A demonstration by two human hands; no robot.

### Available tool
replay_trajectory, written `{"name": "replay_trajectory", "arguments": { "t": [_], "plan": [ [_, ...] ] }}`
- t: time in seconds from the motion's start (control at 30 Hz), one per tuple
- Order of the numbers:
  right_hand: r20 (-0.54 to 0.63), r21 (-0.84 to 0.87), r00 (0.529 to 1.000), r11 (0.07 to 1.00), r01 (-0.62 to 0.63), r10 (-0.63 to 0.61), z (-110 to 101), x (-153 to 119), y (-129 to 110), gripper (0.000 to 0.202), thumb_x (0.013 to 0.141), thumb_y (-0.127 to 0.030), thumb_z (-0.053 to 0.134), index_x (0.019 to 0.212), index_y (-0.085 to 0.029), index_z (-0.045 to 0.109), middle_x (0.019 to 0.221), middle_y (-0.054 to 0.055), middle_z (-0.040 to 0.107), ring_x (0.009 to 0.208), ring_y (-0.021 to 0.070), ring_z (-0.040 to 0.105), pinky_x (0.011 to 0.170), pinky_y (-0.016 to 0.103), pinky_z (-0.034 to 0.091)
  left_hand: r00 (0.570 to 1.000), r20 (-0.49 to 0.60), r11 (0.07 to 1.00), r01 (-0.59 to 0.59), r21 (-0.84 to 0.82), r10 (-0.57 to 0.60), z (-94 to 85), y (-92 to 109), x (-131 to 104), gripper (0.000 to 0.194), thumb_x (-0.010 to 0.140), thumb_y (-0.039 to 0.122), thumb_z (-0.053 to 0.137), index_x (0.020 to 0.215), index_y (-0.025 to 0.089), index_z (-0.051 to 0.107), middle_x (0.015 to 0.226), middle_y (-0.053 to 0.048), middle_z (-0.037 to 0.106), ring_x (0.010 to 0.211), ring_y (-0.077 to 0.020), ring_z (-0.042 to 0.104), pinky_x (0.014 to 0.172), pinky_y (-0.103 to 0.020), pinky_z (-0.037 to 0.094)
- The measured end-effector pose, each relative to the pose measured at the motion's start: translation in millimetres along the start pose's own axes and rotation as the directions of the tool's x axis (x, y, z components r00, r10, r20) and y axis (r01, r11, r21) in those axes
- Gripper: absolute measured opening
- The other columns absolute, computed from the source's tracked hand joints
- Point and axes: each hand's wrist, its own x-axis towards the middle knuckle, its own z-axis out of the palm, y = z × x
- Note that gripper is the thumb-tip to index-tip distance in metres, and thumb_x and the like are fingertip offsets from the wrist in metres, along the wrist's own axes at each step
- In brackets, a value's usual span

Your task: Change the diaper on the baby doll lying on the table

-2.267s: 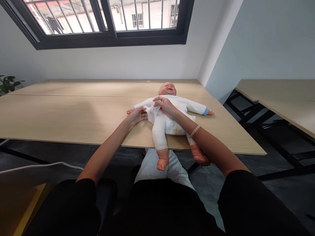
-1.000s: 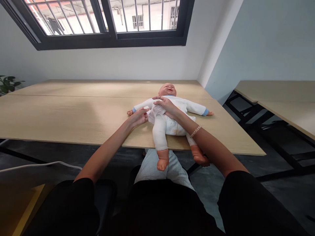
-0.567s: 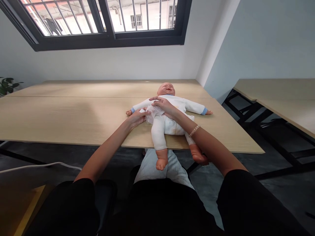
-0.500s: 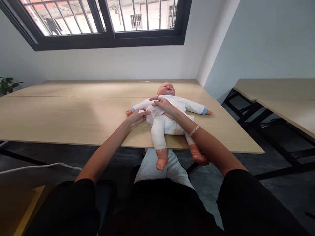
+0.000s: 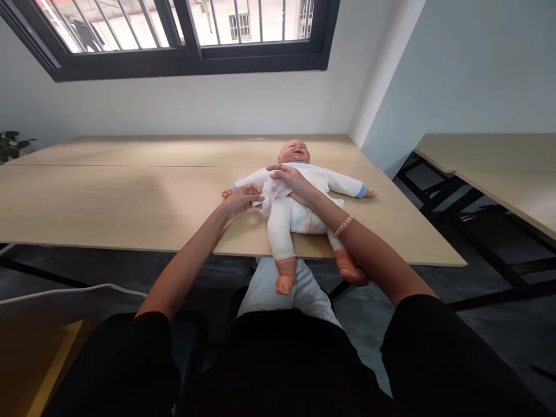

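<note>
"Two grips, left to right?"
"Left hand (image 5: 243, 200) pinches a white cloth flap (image 5: 271, 192); right hand (image 5: 293, 179) lies over it, grip unclear."
"Beneath?"
"Pink plastic doll (image 5: 306, 220) in white clothes, face-up, feet past the pale wooden tabletop's (image 5: 108, 202) near edge."

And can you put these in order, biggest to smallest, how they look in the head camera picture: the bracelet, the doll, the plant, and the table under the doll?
1. Table
2. Doll
3. Plant, only the part that shows at the picture's edge
4. Bracelet
</note>
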Motion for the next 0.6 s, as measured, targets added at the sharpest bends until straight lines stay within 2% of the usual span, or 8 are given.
{"name": "replay_trajectory", "arguments": {
  "t": [0.2,0.33,0.4,0.5,0.6],
  "plan": [
    [0.067,-0.055,0.996,0.997,0.060,-0.057,1,-2,2,0.033,0.069,-0.024,0.076,0.100,-0.017,0.066,0.071,-0.002,0.064,0.066,0.0129,0.057,0.058,0.022,0.042,0.984,-0.176,0.999,-0.039,0.019,0.041,-11.5,5,5,0.028,0.065,0.010,0.081,0.080,0.015,0.058,0.073,0.001,0.066,0.065,-0.0110,0.066,0.072,-0.027,0.057],
    [0.096,-0.102,0.992,0.990,0.093,-0.084,-2,-3,3,0.039,0.072,-0.033,0.079,0.105,-0.018,0.064,0.073,-0.003,0.063,0.065,0.0121,0.055,0.058,0.022,0.040,0.975,-0.215,0.996,-0.048,0.076,0.063,-16.5,3,7,0.026,0.063,0.008,0.078,0.080,0.015,0.059,0.072,0.001,0.066,0.064,-0.0119,0.066,0.068,-0.026,0.055],
    [0.149,-0.163,0.983,0.978,0.130,-0.106,-3,-4,4,0.039,0.075,-0.038,0.079,0.105,-0.019,0.063,0.071,-0.004,0.060,0.062,0.0111,0.052,0.056,0.022,0.037,0.964,-0.250,0.990,-0.064,0.126,0.094,-15.8,1,6,0.026,0.062,0.006,0.077,0.079,0.015,0.059,0.072,0.001,0.066,0.062,-0.0123,0.065,0.065,-0.026,0.053],
    [0.291,-0.332,0.948,0.915,0.228,-0.131,-3,-7,5,0.038,0.079,-0.042,0.077,0.106,-0.020,0.061,0.072,-0.004,0.060,0.063,0.0120,0.052,0.058,0.023,0.038,0.940,-0.302,0.972,-0.091,0.216,0.155,-12.2,-2,4,0.023,0.062,0.004,0.075,0.076,0.016,0.061,0.068,0.003,0.064,0.056,-0.0109,0.059,0.058,-0.023,0.046],
    [0.446,-0.538,0.890,0.767,0.350,-0.093,0,-11,2,0.047,0.073,-0.041,0.083,0.110,-0.021,0.063,0.081,-0.001,0.067,0.076,0.0165,0.060,0.067,0.027,0.043,0.921,-0.327,0.949,-0.114,0.293,0.211,-7.5,-3,3,0.021,0.062,0.001,0.073,0.072,0.016,0.063,0.066,0.004,0.061,0.055,-0.0086,0.053,0.056,-0.020,0.038]
  ]
}}
